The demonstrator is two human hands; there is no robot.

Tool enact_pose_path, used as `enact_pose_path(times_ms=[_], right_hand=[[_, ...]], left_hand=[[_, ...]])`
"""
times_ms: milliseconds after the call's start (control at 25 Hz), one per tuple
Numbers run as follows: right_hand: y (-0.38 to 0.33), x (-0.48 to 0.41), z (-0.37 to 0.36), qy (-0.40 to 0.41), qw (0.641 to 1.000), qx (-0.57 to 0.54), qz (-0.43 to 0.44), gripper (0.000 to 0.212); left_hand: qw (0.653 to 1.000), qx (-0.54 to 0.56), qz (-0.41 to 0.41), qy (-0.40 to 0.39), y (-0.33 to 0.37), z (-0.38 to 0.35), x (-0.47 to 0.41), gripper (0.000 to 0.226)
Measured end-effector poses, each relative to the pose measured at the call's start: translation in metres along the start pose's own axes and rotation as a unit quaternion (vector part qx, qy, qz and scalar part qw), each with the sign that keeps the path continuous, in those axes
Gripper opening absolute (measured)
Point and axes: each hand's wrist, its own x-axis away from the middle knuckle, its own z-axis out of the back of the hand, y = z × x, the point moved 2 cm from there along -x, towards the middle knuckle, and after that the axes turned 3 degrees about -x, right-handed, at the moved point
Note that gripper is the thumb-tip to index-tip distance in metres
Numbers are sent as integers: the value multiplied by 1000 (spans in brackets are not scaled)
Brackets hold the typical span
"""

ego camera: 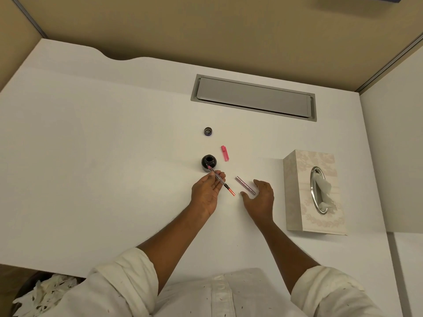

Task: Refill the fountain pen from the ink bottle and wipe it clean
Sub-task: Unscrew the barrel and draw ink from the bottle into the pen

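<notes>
- Head view, only 1 camera here: the left hand (207,191) is palm-up with the fountain pen (219,180) pinched between thumb and fingertips. The other fingers look fairly loose.
- The pen is stripped down to its front section and clear ink tube. The nib end points far-left, right over the near rim of the open ink bottle (208,163). Can't tell if it's actually in the ink.
- The right hand (259,197) is spread open and holding nothing. Thumb and fingers sit either side of the near end of the pen barrel (245,185) lying on the desk (91,145). Touching or not, I can't say.
- The pink pen cap (225,153) lies just right of the bottle, and the bottle lid (208,131) sits farther back.
- My read: this is the filling step. Next, the nib needs to go straight down the bottle's mouth, then the tube needs working to draw ink.
- The tissue box (313,193) on the right is within reach for the wipe, which hasn't happened yet.
</notes>
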Motion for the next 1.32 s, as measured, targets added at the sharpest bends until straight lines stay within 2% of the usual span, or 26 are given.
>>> enact_pose_path(times_ms=[120, 200, 240, 320, 440, 560, 720, 920, 1320], right_hand=[[-11, 3, 8, 54, 998, 6, 38, 48], [-27, 5, 16, 120, 990, -29, 65, 32], [-38, 6, 19, 127, 988, -63, 64, 24], [-60, 9, 22, 77, 988, -130, 33, 18], [-84, 12, 22, -30, 989, -145, -31, 25], [-94, 12, 23, -91, 969, -210, -94, 20], [-100, 10, 25, -69, 944, -297, -130, 5], [-106, 5, 27, -62, 926, -332, -166, 8], [-110, 9, 20, -70, 908, -363, -196, 12]], left_hand=[[1000, 5, -5, -3, 2, -1, 0, 19], [1000, 15, -9, -9, 6, -4, 0, 19], [1000, 22, -11, -11, 8, -6, -1, 19], [999, 39, -10, -14, 12, -13, -1, 18], [998, 63, -8, -22, 15, -27, 3, 19], [996, 87, -1, -26, 17, -36, 8, 19], [994, 105, 8, -42, 18, -37, 12, 18], [993, 90, 8, -80, 18, -36, 13, 21], [994, 87, -6, -71, 20, -30, 4, 23]])
